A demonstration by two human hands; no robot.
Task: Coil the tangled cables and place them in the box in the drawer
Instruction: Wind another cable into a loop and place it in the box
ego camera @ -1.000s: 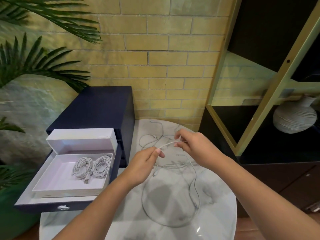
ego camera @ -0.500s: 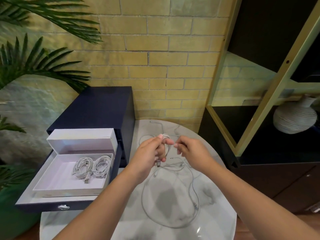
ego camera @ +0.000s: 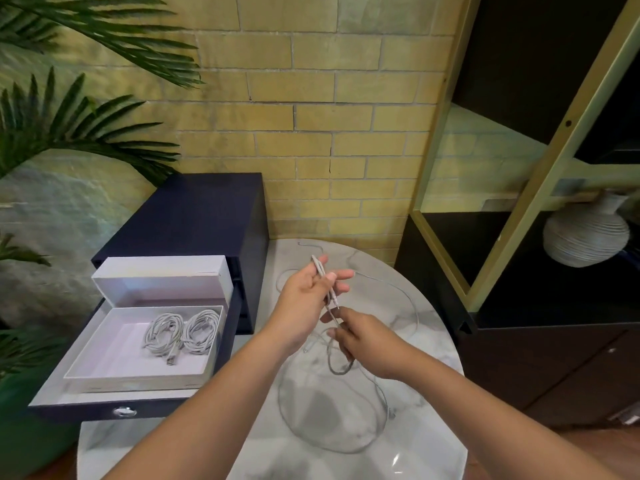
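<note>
A thin white cable (ego camera: 367, 441) lies in loose loops on the round marble table (ego camera: 433, 393). My left hand (ego camera: 304, 299) is raised above the table and holds a first short loop of this cable under its thumb, fingers spread. My right hand (ego camera: 363, 341) is lower and nearer, pinching the same cable just below that loop. A white box (ego camera: 114, 358) sits in the open dark blue drawer (ego camera: 86, 408) at the left, and two coiled white cables (ego camera: 180, 332) lie side by side in it.
The box's lid (ego camera: 162, 275) stands up behind it against the dark blue cabinet (ego camera: 194, 216). A dark shelf unit with a ribbed white vase (ego camera: 585, 233) stands to the right. Palm fronds (ego camera: 69, 133) hang at the left before a brick wall.
My right hand has dropped from beside my left hand toward me, drawing cable down. My left hand has opened its fingers with a loop laid across them.
</note>
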